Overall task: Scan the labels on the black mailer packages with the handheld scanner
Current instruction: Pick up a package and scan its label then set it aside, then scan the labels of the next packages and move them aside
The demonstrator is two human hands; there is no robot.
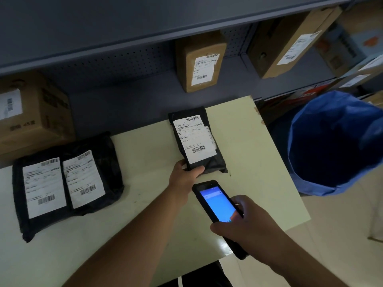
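In the head view, the left hand (184,175) is stretched forward and clamped on the near end of a black mailer (196,141), which lies label-up on the pale counter (259,162). The right hand (246,226) is wrapped around a handheld scanner (217,206), held just near of that mailer with its blue screen lit. Two more labelled mailers (66,183) are seen lying at the left. The label print is too blurred to be read. The scanner's near end is hidden by the right hand.
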